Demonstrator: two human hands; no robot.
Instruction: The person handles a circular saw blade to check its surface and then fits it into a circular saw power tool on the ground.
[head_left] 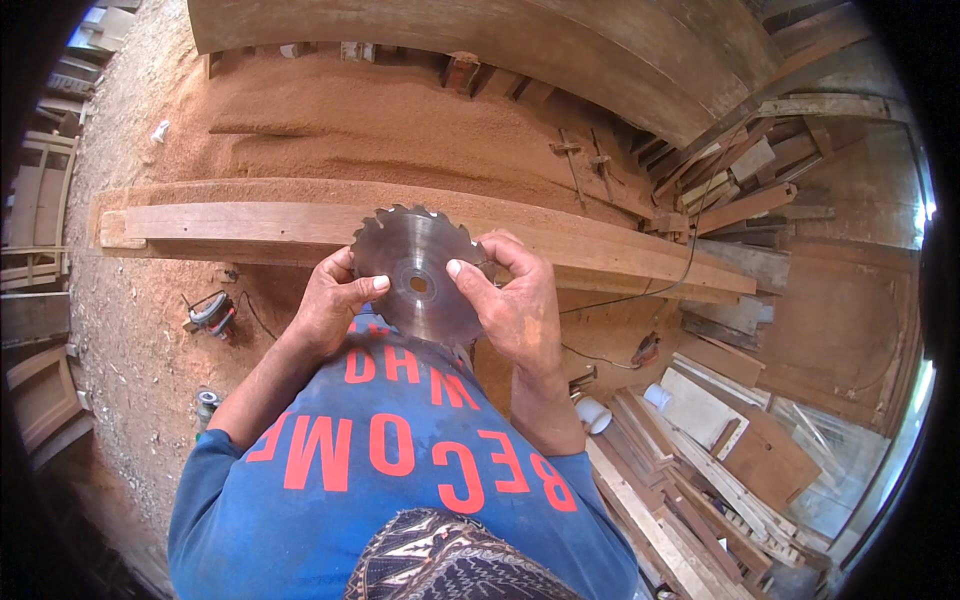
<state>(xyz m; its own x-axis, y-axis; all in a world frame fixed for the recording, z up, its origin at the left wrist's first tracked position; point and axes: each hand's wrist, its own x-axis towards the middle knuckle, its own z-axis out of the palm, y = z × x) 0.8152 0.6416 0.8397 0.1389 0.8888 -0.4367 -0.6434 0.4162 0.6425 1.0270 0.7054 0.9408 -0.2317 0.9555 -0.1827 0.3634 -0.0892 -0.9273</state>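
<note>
A round toothed steel saw blade [418, 310] with a central hole is held upright or tilted, facing me, above my blue shirt; which angle exactly I cannot tell. My left hand [336, 306] grips its left edge, thumb on the face and fingers mostly hidden behind. My right hand [516, 300] holds the right edge the same way, its thumb pressed on the face nearer the hole. Just beyond the blade a long pale wooden beam [210, 224] runs across the view, partly covered by the blade and my fingers.
Sawdust covers the ground [300, 110]. A power tool [210, 316] with a cord lies left, another [645, 350] right. Wood offcuts [680, 500] and white containers [592, 418] crowd the lower right. Bar clamps [566, 150] lie beyond the beam, below a large curved panel [480, 30].
</note>
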